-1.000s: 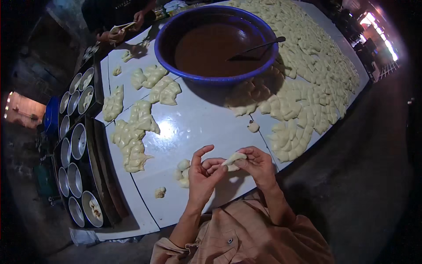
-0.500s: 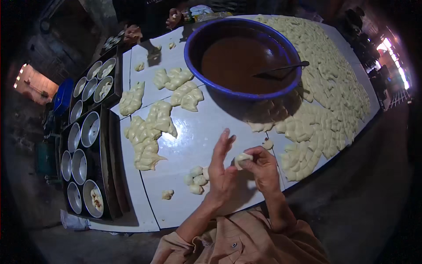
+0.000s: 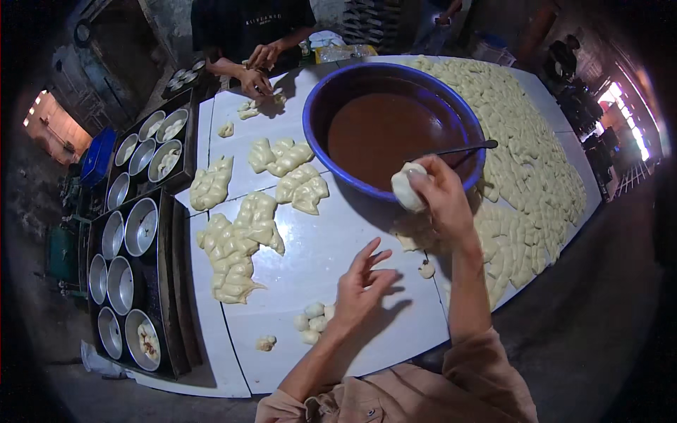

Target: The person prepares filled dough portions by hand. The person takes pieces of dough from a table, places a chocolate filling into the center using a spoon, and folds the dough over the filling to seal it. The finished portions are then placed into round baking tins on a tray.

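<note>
On the white surface (image 3: 310,271) sit a big blue tub (image 3: 316,120), lots of dough pieces (image 3: 525,141) (on the right), bumpy dough clumps (image 3: 233,254) and a little heap of dough balls (image 3: 315,324).

I see a deep blue basin (image 3: 358,185) of brown liquid (image 3: 377,127) and a near-white dough piece (image 3: 407,189). Pale cream dough (image 3: 525,144) on the right makes a scaly pattern; the white table (image 3: 317,247) has thin dark lines. Left tins (image 3: 123,285) are silver; the near shirt (image 3: 486,370) is tan.
</note>
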`<action>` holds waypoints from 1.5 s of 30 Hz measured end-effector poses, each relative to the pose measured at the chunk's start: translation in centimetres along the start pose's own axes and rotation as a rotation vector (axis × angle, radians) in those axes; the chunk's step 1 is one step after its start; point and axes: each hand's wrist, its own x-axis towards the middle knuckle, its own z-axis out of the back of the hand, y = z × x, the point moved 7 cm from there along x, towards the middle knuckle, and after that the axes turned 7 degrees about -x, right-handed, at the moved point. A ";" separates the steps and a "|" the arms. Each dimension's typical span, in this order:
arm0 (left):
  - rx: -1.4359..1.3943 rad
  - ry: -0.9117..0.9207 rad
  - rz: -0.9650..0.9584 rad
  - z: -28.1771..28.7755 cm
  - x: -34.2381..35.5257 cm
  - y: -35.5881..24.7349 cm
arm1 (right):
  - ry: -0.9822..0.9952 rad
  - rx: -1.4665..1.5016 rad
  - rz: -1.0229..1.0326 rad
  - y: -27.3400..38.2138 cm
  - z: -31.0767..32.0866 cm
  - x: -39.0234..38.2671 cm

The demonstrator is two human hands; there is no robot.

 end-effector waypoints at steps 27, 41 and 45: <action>0.097 -0.090 0.094 2.4 0.3 -1.4 | 0.552 0.319 -0.315 -1.6 -3.6 3.2; -0.460 -0.345 -0.017 6.2 -3.5 0.1 | 0.371 0.577 -0.304 -8.1 -9.2 -9.1; -0.386 -0.522 -0.034 8.6 -5.0 -0.2 | 0.298 -0.112 0.163 -5.5 -11.2 -11.5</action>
